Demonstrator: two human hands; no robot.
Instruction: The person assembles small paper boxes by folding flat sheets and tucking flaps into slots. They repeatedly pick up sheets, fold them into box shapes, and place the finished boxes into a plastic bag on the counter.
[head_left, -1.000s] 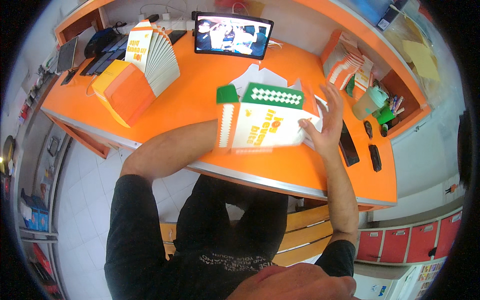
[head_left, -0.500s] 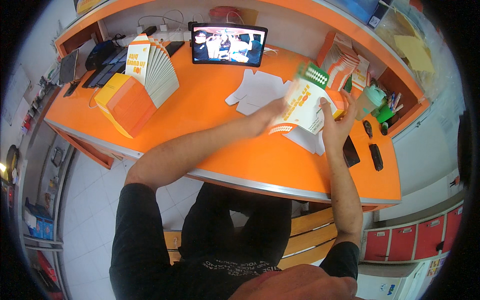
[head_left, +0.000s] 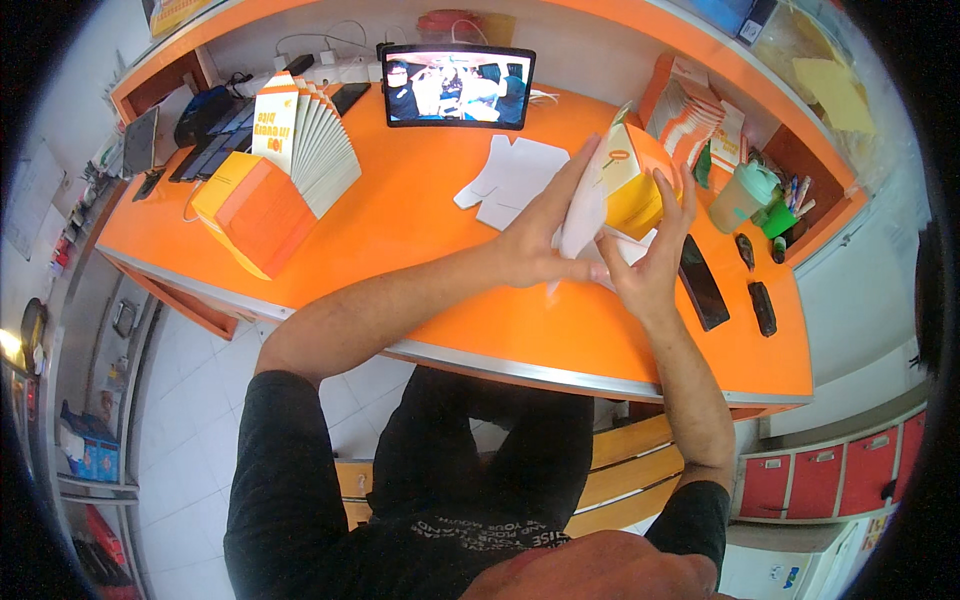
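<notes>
A paper carton (head_left: 585, 215) with a white panel, seen nearly edge-on, is between my two hands over the right half of the table. My left hand (head_left: 540, 235) grips its left side, fingers stretched up along the panel and the thumb low. From the right, my right hand (head_left: 648, 272) curls around it, thumb near the lower edge and fingertips raised. Orange and yellow panels (head_left: 640, 200) show just beyond; I cannot tell whether they belong to the same carton. A flat white cut-out sheet (head_left: 520, 175) lies left of my hands, and more white card is partly hidden under them.
Fanned flat cartons (head_left: 320, 150) and an orange-yellow block (head_left: 255, 215) stand at the left. A lit tablet (head_left: 458, 88) is at the back. To the right are more cartons (head_left: 690, 115), a lidded cup (head_left: 742, 198), a green pen holder (head_left: 778, 218) and a black phone (head_left: 703, 283).
The carton has turned from its printed face to nearly edge-on. My right hand has shifted lower and left, its thumb now close to my left thumb.
</notes>
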